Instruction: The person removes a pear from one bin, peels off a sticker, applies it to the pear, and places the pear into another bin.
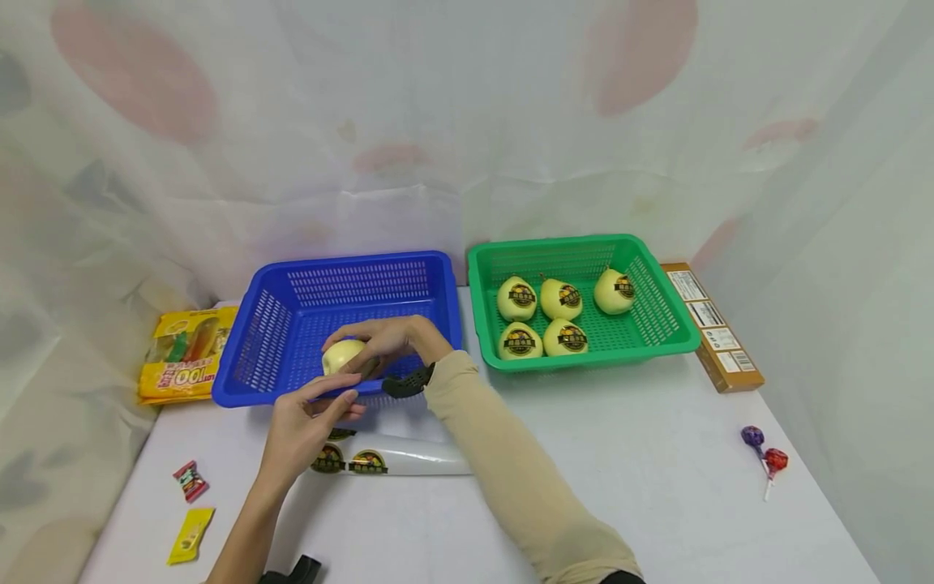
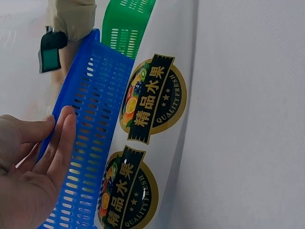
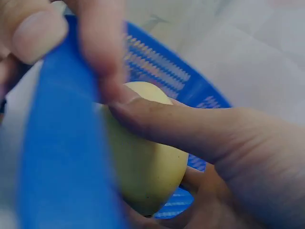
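Observation:
My right hand (image 1: 387,341) grips a pale yellow-green pear (image 1: 343,355) inside the blue basket (image 1: 248,357). The pear's visible side is plain in the right wrist view, and the right thumb lies across it. My left hand (image 1: 302,426) pinches the front rim of the blue basket, one finger on the inner side near the right thumb. Part of that grip is blurred in the right wrist view. In front of the basket lies a rolled white sheet (image 1: 423,457) carrying round black-and-gold fruit stickers (image 2: 155,100).
A green basket (image 1: 584,362) to the right holds several pears (image 1: 560,298) bearing the same stickers. Beyond it lies a brown box (image 1: 718,341). Yellow snack bags (image 1: 182,357) are at left, with small wrapped candies (image 1: 191,480) nearer. Two lollipops (image 1: 775,461) lie at right.

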`<state>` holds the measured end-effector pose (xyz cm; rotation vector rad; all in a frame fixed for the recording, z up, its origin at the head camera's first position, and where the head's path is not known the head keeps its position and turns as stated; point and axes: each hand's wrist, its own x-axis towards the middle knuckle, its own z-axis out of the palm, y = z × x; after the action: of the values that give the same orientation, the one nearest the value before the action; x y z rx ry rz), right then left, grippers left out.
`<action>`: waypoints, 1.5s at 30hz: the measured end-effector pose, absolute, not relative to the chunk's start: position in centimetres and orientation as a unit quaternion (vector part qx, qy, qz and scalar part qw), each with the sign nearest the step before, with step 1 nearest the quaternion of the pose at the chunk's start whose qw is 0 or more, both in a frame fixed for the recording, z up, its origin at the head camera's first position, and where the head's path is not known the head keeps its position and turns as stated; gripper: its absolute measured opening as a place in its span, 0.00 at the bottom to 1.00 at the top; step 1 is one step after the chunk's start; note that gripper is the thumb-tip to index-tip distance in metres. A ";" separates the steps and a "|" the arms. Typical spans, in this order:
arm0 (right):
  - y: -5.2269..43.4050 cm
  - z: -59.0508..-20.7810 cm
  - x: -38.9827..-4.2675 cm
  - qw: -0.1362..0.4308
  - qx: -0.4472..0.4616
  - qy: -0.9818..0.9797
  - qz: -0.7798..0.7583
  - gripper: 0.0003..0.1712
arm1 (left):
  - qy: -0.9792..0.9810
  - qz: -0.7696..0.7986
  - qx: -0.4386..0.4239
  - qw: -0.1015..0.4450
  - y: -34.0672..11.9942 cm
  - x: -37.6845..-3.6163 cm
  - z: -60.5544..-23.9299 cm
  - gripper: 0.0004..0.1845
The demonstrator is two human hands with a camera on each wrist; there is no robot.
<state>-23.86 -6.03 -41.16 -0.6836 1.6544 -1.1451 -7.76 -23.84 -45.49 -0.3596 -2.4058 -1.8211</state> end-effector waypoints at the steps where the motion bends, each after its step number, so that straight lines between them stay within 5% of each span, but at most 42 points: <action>1: -5.6 -41.0 -24.0 0.478 -0.282 0.680 -0.479 0.35 | -0.792 -0.598 -0.117 0.051 -23.8 -7.7 -45.5 0.15; 9: 1.0 -37.5 -24.2 0.351 -0.370 0.685 -0.521 0.32 | -0.801 -0.587 -0.109 0.057 -24.1 -7.4 -45.4 0.14; 16: 9.6 -34.8 -19.6 0.255 -0.468 0.704 -0.469 0.34 | -0.802 -0.585 -0.103 0.063 -24.1 -7.0 -45.0 0.15; 28: 19.5 -40.8 -9.0 0.251 -0.454 0.799 -0.305 0.32 | -0.799 -0.587 -0.112 0.074 -23.9 -7.2 -45.1 0.15; 45: 20.5 -44.1 -7.1 0.209 -0.381 0.822 -0.368 0.33 | -0.810 -0.559 -0.161 0.069 -25.0 -6.2 -45.7 0.13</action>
<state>-7.10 20.46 -44.14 -1.0605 2.2865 -1.0247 -6.15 -25.03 -45.67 -0.4836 -2.4406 -1.6841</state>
